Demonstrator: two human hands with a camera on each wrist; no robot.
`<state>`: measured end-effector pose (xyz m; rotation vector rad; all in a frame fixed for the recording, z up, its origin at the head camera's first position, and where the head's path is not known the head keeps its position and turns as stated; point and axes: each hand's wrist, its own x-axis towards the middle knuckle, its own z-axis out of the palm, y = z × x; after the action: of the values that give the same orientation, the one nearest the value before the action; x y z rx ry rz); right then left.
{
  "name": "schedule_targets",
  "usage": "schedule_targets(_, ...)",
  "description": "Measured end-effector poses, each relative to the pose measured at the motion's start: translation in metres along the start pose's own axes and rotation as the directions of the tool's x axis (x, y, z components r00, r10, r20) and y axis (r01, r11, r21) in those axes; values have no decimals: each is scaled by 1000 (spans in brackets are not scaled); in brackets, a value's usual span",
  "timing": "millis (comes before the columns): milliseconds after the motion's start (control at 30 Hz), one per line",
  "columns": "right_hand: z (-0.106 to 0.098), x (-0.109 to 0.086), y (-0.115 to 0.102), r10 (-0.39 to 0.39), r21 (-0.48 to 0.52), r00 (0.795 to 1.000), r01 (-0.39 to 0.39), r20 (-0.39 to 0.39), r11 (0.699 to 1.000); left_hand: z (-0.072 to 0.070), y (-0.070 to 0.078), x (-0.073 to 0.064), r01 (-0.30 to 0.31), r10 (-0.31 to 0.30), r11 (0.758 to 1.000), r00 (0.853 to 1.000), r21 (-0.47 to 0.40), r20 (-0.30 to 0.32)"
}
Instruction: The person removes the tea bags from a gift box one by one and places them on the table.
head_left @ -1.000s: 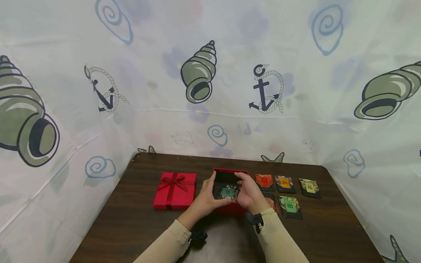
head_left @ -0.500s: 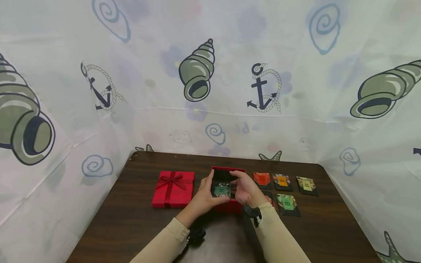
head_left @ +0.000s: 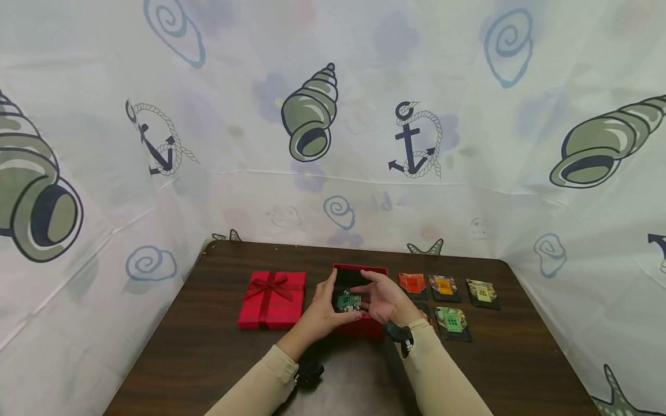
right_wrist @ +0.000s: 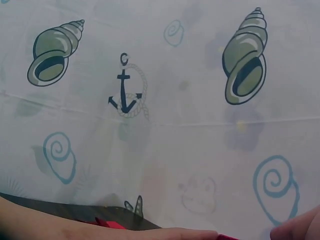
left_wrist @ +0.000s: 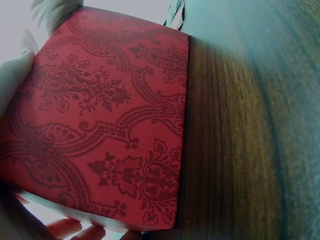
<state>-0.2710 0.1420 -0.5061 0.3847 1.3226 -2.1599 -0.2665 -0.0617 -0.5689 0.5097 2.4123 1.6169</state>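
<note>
An uncovered red box (head_left: 366, 330) with a dark inside stands mid-table; its patterned red side (left_wrist: 100, 110) fills much of the left wrist view. My left hand (head_left: 321, 307) grips it, fingers along the left wall and thumb over the front rim. A small flat packet (head_left: 347, 301) with a green label lies inside toward the left. My right hand (head_left: 387, 300) is at the box's right side, extended fingers reaching in, fingertips right at the packet. In the right wrist view only a strip of that hand and a bit of red edge show.
A red lid (head_left: 273, 300) with a ribbon bow lies left of the box. Several similar packets, including an orange one (head_left: 444, 287) and a light green one (head_left: 452, 322), lie on the brown table (head_left: 208, 358) to the right. A printed cloth (head_left: 250, 133) hangs behind.
The green packet has shifted left inside the box, and the right hand's fingers have reached further in after it. My left hand keeps its grip on the box.
</note>
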Motion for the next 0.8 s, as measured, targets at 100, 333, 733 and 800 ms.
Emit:
schedule_targets(100, -2, 0, -1, 21, 10, 999, -21, 48, 1000, 0, 0, 0, -3, 3, 1000, 1000, -8, 1)
schedule_targets(333, -4, 2, -1, 43, -45, 988, -36, 149, 998, 0, 1, 0, 14, -14, 1000, 1000, -2, -7)
schedule_targets(733, -4, -1, 3, -41, -20, 994, 44, 97, 999, 0, 3, -1, -1, 1, 1000, 1000, 19, -7)
schedule_targets(800, -4, -2, 5, -86, -16, 994, 87, 74, 996, -1, 2, -2, -9, 9, 1000, 1000, 15, -4)
